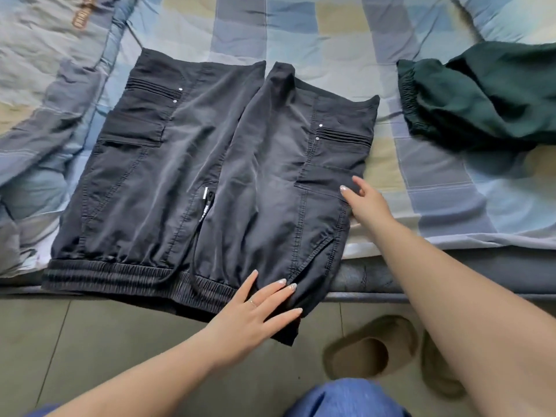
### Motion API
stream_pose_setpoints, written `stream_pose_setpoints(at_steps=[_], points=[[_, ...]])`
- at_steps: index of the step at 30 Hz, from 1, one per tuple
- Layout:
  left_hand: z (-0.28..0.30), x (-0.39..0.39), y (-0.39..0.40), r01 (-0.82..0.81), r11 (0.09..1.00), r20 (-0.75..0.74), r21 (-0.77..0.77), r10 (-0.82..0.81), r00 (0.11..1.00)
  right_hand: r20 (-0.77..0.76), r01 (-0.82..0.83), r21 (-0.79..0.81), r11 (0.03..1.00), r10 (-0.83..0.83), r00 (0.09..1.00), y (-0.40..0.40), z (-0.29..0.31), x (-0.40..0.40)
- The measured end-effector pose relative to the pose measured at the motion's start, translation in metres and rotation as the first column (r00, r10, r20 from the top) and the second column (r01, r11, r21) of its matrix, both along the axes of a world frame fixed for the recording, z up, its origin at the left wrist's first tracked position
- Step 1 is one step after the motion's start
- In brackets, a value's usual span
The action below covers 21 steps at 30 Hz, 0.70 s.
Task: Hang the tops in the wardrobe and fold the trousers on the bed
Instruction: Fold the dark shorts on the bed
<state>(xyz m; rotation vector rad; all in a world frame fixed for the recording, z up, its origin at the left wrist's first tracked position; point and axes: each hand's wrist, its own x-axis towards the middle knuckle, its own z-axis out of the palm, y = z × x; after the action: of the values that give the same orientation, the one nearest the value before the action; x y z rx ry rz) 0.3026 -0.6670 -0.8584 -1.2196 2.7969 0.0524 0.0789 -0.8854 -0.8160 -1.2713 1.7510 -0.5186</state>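
Observation:
Black cargo trousers (168, 182) lie spread flat on the bed, waistband at the near edge, legs folded back so the piece is short. My left hand (258, 308) rests with straight fingers on the waistband corner that hangs over the bed's edge. My right hand (365, 200) touches the trousers' right side seam near the cargo pocket, fingers relaxed. A black drawcord (200, 224) trails across the middle. Dark green trousers (487, 94) lie crumpled at the right. A grey-blue garment (39, 139) lies at the left.
The bed carries a blue, grey and yellow check sheet (301, 28). Its dark mattress edge (451, 266) runs along the front. Below on the tiled floor (90, 341) stand two olive slippers (370, 347). My knee in blue fabric (346, 398) shows at the bottom.

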Motion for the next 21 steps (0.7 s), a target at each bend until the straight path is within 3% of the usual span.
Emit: stream_pose_setpoints(at_steps=[10, 16, 18, 19, 21], points=[[-0.059, -0.014, 0.005, -0.074, 0.977, -0.112, -0.200, 0.052, 0.992, 0.247, 0.044, -0.159, 0.986, -0.003, 0.969, -0.067, -0.072, -0.012], [-0.026, -0.013, 0.018, -0.114, 0.993, -0.197, 0.036, 0.119, 0.973, 0.224, 0.022, -0.030, 0.999, -0.015, 0.974, -0.071, -0.074, -0.031], [-0.010, -0.009, 0.020, -0.204, 0.975, -0.389, 0.084, 0.220, 0.894, 0.160, 0.015, -0.048, 0.999, -0.008, 0.987, -0.080, -0.060, -0.035], [-0.004, -0.007, 0.022, -0.266, 0.953, -0.520, 0.146, 0.302, 0.799, 0.149, 0.036, -0.068, 0.997, -0.026, 0.988, -0.085, -0.055, -0.037], [0.013, -0.009, 0.024, -0.367, 0.860, -0.719, 0.354, 0.501, 0.481, 0.175, 0.045, -0.107, 0.993, -0.026, 0.984, -0.096, -0.040, -0.042]])
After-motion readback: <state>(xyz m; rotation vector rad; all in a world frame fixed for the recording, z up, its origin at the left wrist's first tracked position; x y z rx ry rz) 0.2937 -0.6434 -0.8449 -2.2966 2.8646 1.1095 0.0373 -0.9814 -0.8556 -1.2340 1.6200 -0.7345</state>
